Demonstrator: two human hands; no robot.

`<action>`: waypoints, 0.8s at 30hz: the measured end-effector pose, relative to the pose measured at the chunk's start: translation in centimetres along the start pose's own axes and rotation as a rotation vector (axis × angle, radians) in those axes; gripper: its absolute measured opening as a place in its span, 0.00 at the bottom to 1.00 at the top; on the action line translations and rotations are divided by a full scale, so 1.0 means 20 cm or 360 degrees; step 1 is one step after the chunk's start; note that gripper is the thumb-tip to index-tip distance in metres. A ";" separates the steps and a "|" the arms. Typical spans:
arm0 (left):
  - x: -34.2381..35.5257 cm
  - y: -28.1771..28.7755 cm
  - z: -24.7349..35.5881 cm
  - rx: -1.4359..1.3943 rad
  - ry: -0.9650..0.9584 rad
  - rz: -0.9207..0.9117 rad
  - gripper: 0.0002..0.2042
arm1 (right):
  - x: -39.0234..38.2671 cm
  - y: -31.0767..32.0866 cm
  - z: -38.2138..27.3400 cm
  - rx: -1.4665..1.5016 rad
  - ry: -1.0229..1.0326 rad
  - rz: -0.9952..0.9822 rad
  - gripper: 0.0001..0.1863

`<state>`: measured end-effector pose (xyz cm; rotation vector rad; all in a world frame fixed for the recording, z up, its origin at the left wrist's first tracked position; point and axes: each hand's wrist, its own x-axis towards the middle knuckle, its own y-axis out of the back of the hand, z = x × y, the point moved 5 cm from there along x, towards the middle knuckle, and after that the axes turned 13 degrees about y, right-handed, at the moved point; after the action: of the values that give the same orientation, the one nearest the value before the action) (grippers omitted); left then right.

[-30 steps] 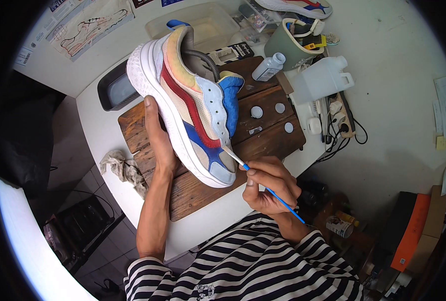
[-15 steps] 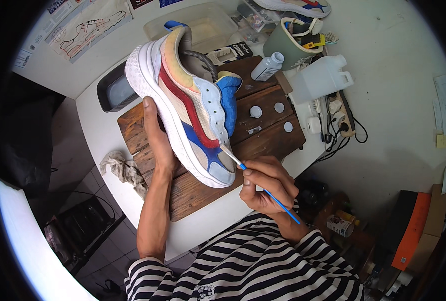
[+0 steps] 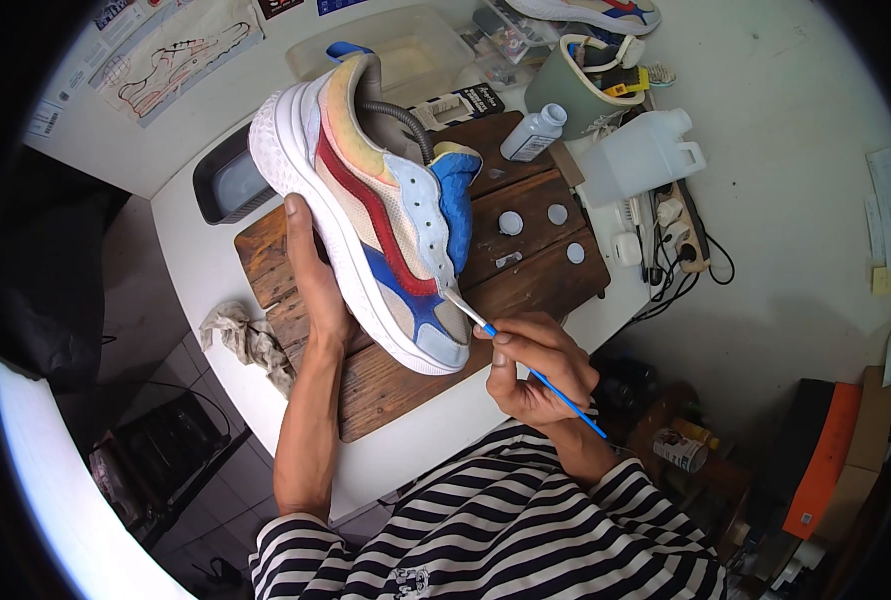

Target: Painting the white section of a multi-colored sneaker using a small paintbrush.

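A multicoloured sneaker (image 3: 375, 220) without laces is tilted over the wooden board (image 3: 385, 400), toe toward me. My left hand (image 3: 317, 280) grips it by the white sole, thumb along the side and the other fingers hidden behind. A coiled metal spring of a shoe tree (image 3: 405, 118) shows in its opening. Pinched in my right hand (image 3: 540, 365) is a thin blue paintbrush (image 3: 565, 402). The brush tip touches the upper near the lowest eyelets, beside the front end of the red stripe.
On the board stand an open white bottle (image 3: 533, 135) and small round caps (image 3: 510, 222). Behind are a translucent jug (image 3: 640, 158), a green bucket (image 3: 565, 85) of tools and a clear tray (image 3: 390, 45). A crumpled rag (image 3: 245, 340) and a dark tray (image 3: 227, 180) lie left.
My right hand and the paintbrush have shifted slightly to the right and down, the tip still at the lowest eyelets. The left hand and sneaker have hardly moved.
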<state>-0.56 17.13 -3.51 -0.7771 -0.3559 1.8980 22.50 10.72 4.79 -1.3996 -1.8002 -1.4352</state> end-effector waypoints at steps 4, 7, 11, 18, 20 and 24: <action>-0.01 0.00 0.01 0.0028 -0.0020 0.0023 0.34 | -0.01 0.02 0.00 0.0047 -0.0019 -0.0001 0.08; -0.03 -0.02 0.01 0.0003 0.0055 -0.0045 0.33 | 0.02 0.02 0.01 0.0051 -0.0054 0.0049 0.08; -0.03 -0.03 0.02 0.0006 0.0077 -0.0061 0.33 | 0.06 0.00 0.03 0.0012 -0.0025 0.0046 0.08; 0.00 0.01 0.00 0.0039 0.0001 -0.0018 0.33 | 0.03 0.01 0.02 0.0040 -0.0017 0.0039 0.09; 0.00 0.00 0.00 0.0037 -0.0003 -0.0019 0.33 | 0.05 0.00 0.02 0.0018 0.0003 0.0055 0.08; -0.03 -0.03 0.01 0.0016 0.0071 -0.0062 0.34 | 0.09 -0.01 0.02 -0.0030 0.0037 0.0016 0.07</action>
<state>-0.18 16.95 -2.84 -0.7987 -0.3315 1.8418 21.64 11.83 5.99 -1.3939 -1.7673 -1.4605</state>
